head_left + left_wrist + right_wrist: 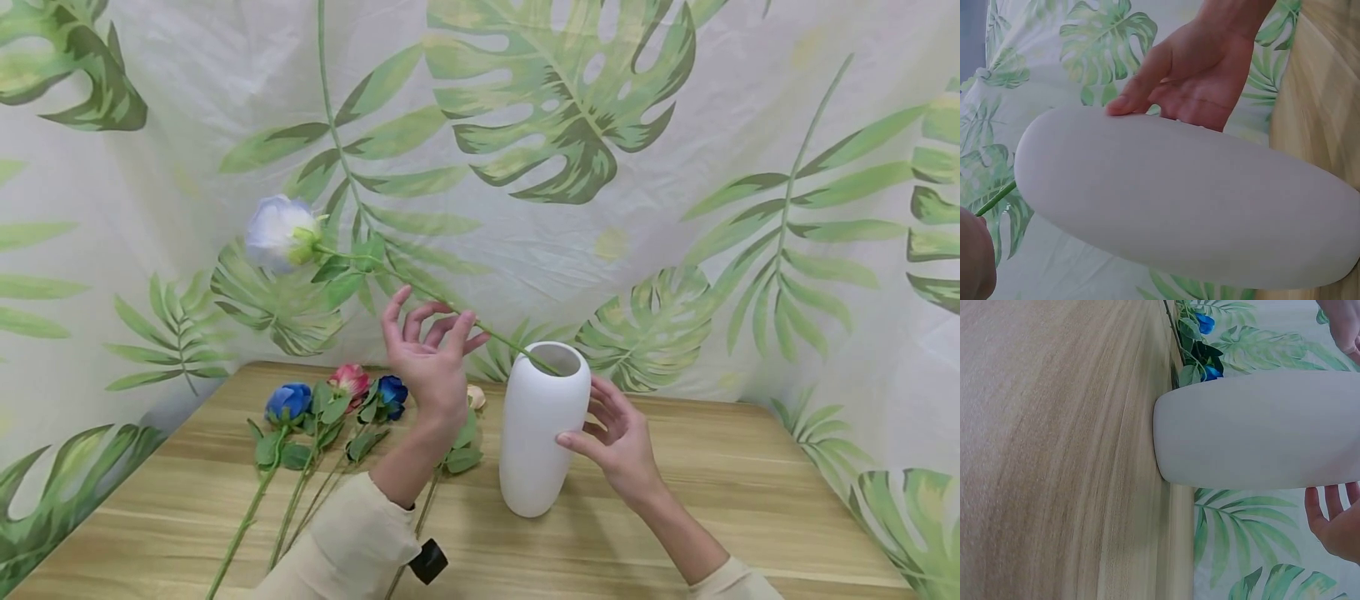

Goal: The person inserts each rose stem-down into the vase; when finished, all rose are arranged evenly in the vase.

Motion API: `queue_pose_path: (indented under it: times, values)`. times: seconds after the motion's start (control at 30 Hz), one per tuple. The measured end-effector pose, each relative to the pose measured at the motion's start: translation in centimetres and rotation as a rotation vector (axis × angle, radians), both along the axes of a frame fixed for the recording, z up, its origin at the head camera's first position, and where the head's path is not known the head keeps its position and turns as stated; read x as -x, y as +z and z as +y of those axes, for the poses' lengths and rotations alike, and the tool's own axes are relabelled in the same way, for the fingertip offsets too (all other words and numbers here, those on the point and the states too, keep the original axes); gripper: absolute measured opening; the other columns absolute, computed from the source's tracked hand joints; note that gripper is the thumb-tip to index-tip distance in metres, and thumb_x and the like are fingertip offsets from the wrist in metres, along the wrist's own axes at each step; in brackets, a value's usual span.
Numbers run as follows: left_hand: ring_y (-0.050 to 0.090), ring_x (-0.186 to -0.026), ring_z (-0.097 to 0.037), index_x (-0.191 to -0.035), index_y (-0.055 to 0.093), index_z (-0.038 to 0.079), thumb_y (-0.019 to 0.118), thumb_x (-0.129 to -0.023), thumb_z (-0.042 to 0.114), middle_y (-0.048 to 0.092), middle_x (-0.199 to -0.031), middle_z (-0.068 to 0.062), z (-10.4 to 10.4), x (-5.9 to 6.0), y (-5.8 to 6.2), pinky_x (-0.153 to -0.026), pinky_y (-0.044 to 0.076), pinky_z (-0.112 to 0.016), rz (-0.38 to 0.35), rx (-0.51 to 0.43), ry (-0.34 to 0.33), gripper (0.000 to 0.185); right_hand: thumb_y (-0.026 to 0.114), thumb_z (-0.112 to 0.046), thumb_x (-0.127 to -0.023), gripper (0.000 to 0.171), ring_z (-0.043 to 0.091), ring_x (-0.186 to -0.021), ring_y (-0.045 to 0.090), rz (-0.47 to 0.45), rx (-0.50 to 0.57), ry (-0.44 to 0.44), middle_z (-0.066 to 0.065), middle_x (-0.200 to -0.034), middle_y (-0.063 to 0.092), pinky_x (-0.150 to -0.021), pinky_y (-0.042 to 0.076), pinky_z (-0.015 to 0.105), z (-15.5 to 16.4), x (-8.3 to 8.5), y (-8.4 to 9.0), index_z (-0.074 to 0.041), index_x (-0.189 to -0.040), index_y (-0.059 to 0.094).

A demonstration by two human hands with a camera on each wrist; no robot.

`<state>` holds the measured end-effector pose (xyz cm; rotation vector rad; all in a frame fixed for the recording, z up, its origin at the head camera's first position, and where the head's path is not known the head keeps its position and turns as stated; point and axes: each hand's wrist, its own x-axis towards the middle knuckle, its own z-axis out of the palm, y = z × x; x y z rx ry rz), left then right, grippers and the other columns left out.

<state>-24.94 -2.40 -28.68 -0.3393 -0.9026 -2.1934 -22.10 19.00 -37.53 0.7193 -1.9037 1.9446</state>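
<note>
A pale blue and white rose (277,233) slants through the air, its head up at the left and the lower end of its green stem inside the mouth of a tall white vase (536,442). My left hand (427,367) pinches the stem between thumb and fingers, a little short of the rim. The vase stands upright on the table. With the thumb in front and the fingers behind, my right hand (622,446) holds its right side near the upper half. In the left wrist view that thumb and palm lie along the vase (1179,194).
Left of the vase lie several roses on the wooden table (675,492): a blue rose (288,402), a pink rose (349,381), a dark blue rose (392,396) and a cream one (476,397) partly behind the left arm. A leaf-patterned cloth (525,242) hangs behind.
</note>
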Motion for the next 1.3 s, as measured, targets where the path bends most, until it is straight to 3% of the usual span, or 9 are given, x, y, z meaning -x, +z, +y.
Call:
queue_pose_path:
  times: [0.27, 0.63, 0.9, 1.3]
  values:
    - [0.067, -0.08, -0.018, -0.142, 0.044, 0.005, 0.074, -0.083, -0.021, 0.059, -0.101, -0.006, 1.4, 0.0, -0.7, -0.065, 0.065, -0.043, 0.055, 0.092, -0.01, 0.071, 0.077, 0.018, -0.077, 0.073, 0.017, -0.112, 0.067, -0.004, 0.008, 0.001, 0.0, -0.129, 0.067, -0.086, 0.059, 0.029, -0.1, -0.1, -0.1, -0.004, -0.143, 0.056]
    - [0.067, -0.085, -0.017, -0.155, 0.035, 0.006, 0.073, -0.083, -0.023, 0.059, -0.103, -0.002, 2.0, 0.5, -1.2, -0.066, 0.066, -0.044, 0.087, 0.168, 0.013, 0.087, 0.077, 0.018, -0.077, 0.073, 0.018, -0.112, 0.066, 0.01, 0.002, 0.004, 0.002, -0.129, 0.067, -0.086, 0.059, 0.03, -0.1, 0.0, 0.0, -0.003, -0.144, 0.056]
    - [0.067, -0.087, -0.015, -0.15, 0.039, 0.0, 0.072, -0.084, -0.022, 0.061, -0.104, -0.001, 2.2, 0.7, -1.4, -0.067, 0.066, -0.043, 0.113, 0.218, 0.035, 0.078, 0.076, 0.018, -0.077, 0.073, 0.018, -0.113, 0.066, 0.011, 0.005, 0.008, 0.002, -0.13, 0.066, -0.087, 0.06, 0.031, 0.0, 0.1, 0.0, 0.0, -0.144, 0.053]
    - [0.068, -0.084, -0.012, -0.146, 0.043, -0.005, 0.072, -0.083, -0.023, 0.061, -0.104, -0.001, 2.5, 0.9, -1.9, -0.064, 0.065, -0.043, 0.156, 0.309, 0.053, 0.072, 0.077, 0.018, -0.078, 0.073, 0.017, -0.112, 0.066, 0.008, 0.001, 0.011, 0.0, -0.129, 0.067, -0.087, 0.06, 0.031, 0.1, 0.1, 0.0, -0.003, -0.144, 0.055]
